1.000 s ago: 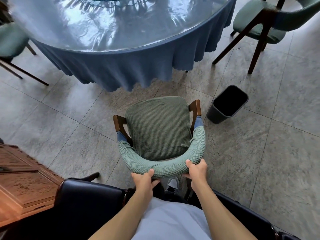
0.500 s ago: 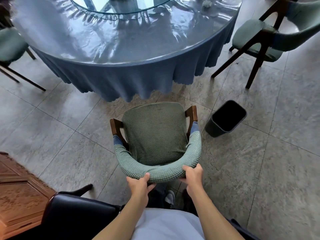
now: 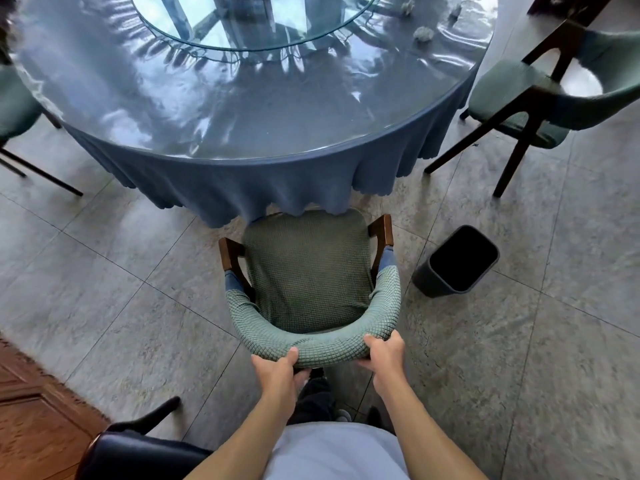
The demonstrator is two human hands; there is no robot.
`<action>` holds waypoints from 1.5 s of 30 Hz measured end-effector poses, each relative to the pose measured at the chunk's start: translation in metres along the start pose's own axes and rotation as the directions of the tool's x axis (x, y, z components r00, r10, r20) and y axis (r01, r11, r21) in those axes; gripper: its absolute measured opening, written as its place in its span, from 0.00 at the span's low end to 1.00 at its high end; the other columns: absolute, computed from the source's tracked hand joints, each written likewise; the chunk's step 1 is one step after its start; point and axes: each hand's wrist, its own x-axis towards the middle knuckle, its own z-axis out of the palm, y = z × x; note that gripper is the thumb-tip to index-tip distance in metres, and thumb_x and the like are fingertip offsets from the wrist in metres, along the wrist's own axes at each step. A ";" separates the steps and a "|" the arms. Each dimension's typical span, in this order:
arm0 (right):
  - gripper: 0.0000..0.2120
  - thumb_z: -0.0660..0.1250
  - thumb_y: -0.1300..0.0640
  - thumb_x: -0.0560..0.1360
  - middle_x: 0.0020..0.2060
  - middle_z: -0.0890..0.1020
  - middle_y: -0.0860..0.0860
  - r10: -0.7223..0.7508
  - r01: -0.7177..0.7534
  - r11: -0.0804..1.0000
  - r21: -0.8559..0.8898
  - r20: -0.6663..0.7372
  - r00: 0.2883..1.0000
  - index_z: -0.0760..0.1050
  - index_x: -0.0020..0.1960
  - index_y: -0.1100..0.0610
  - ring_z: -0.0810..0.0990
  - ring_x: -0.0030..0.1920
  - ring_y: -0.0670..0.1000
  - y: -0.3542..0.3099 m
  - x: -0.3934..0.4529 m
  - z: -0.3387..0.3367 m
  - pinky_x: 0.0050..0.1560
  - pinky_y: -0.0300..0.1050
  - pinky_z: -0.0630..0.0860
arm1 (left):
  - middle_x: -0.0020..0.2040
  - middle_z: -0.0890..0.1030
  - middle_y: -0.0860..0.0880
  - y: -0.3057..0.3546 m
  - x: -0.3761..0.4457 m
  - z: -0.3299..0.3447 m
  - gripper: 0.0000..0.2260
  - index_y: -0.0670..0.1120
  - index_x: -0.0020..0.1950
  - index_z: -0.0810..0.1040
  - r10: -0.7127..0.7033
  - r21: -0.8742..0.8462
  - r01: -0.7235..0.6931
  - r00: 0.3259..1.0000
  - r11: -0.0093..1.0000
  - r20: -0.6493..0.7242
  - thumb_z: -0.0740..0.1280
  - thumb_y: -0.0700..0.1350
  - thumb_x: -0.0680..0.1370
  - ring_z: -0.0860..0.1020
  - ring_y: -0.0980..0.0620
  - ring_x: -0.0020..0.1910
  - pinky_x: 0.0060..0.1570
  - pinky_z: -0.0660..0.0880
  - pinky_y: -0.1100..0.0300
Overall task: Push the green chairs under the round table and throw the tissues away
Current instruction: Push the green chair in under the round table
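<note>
Low in the frame, the left hand (image 3: 276,367) and right hand (image 3: 383,353) gripped the green chair (image 3: 306,268) by its curved backrest (likely for a straight push); its seat front met the round table (image 3: 242,109) skirt; tissues (image 3: 424,33) lay upper right.

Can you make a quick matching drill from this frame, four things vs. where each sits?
Things:
1. crumpled tissue
2. bin
3. held green chair
4. glass turntable

Places:
A. on the floor, right of the held chair
B. centre of the tabletop
C. on the tabletop near its right edge
D. seat front at the tablecloth hem

Pairs: 1-C, 2-A, 3-D, 4-B
</note>
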 end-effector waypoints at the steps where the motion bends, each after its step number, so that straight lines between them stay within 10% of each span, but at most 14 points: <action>1: 0.17 0.65 0.70 0.78 0.56 0.80 0.56 -0.004 0.004 1.000 -0.001 -0.001 1.000 0.70 0.64 0.60 0.81 0.53 0.59 -0.006 0.001 0.005 0.41 0.64 0.84 | 0.73 0.69 0.40 0.006 0.002 0.004 0.35 0.49 0.78 0.58 0.003 -0.005 -0.003 1.000 1.000 0.008 0.67 0.28 0.77 0.78 0.38 0.59 0.35 0.83 0.48; 45: 0.19 0.66 0.68 0.79 0.59 0.78 0.59 -0.028 0.040 0.995 -0.090 0.128 0.991 0.68 0.69 0.62 0.81 0.55 0.58 -0.196 0.143 0.129 0.41 0.55 0.85 | 0.73 0.71 0.45 0.147 0.116 0.169 0.39 0.56 0.80 0.59 0.002 -0.101 -0.015 0.992 0.995 -0.126 0.72 0.32 0.76 0.81 0.42 0.55 0.46 0.82 0.38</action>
